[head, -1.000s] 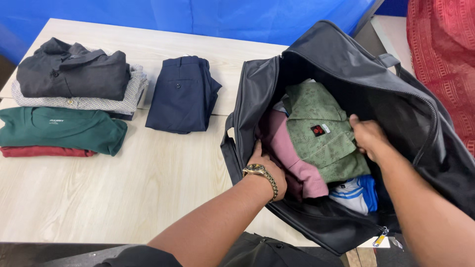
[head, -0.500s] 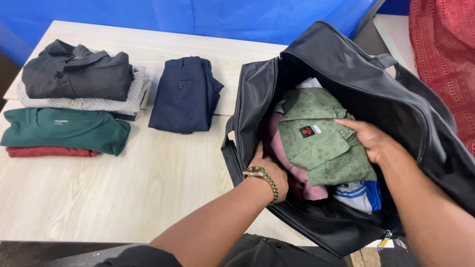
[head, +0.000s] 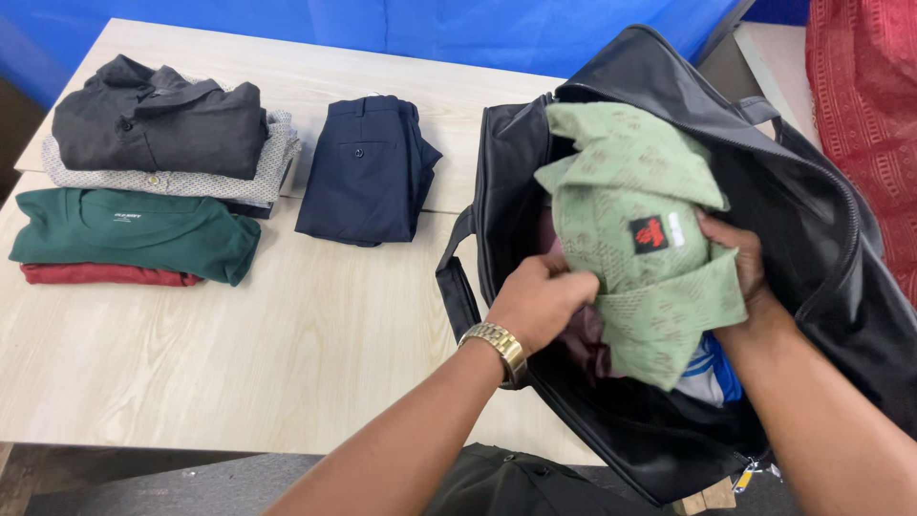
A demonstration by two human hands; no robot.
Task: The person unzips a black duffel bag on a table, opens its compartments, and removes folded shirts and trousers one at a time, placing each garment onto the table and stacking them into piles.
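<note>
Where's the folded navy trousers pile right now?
In the head view, the folded navy trousers lie on the pale wooden table, left of the open black bag and right of the dark grey shirt stack.

bag [head: 812, 229] cut off right, right hand [head: 740, 263] fingers perhaps behind shirt [head: 640, 239]

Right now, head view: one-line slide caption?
Both hands hold a folded green shirt in an open black duffel bag; folded clothes on the table.
</note>
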